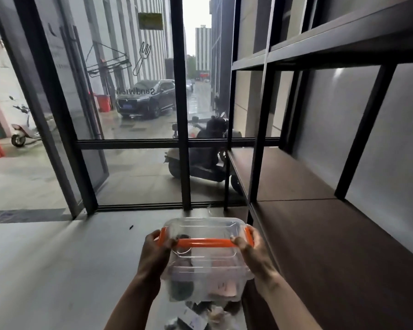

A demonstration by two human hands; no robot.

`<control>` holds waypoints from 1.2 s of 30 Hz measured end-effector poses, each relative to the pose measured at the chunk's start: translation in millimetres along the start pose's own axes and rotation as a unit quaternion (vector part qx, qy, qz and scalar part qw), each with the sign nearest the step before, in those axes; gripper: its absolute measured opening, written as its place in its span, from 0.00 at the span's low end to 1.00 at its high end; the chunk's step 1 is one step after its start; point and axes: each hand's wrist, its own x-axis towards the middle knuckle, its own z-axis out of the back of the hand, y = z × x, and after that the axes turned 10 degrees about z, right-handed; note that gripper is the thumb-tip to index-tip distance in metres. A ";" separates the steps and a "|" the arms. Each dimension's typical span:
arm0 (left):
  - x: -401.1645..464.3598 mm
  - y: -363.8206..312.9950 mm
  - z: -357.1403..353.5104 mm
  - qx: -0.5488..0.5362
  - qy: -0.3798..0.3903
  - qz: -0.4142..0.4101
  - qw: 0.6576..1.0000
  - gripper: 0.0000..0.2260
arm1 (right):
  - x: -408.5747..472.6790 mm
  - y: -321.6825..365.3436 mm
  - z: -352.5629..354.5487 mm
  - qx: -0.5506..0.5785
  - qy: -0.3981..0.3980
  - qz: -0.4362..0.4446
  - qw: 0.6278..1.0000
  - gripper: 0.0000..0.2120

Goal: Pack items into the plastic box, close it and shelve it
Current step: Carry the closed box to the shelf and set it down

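A clear plastic box [205, 265] with a lid and an orange handle [204, 242] is held in the air in front of me, low in the view. My left hand [156, 252] grips its left side at the handle's end. My right hand [254, 252] grips the right side the same way. Dark and pinkish items show dimly through the box walls. The brown shelf board [324, 234] of a dark metal rack lies just to the right of the box, with nothing on it.
Loose items and papers [200, 315] lie on the grey floor below the box. A glass wall with black frames [185, 144] stands ahead; a scooter [200, 153] and a car are parked outside. A higher shelf level [343, 51] runs across the upper right.
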 end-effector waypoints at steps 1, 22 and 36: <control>20.6 -13.0 -11.1 -0.002 0.008 -0.002 1.000 0.13 | 24.5 -0.6 0.7 0.009 -0.006 -0.004 1.000 0.34; 211.2 -73.4 -371.0 0.158 0.390 -0.026 0.907 0.22 | 156.2 -52.5 177.8 -0.108 -0.486 -0.074 0.864 0.29; 127.2 9.9 -443.4 0.310 0.613 -0.106 0.719 0.31 | 26.4 -110.5 187.2 -0.207 -0.622 -0.304 0.691 0.35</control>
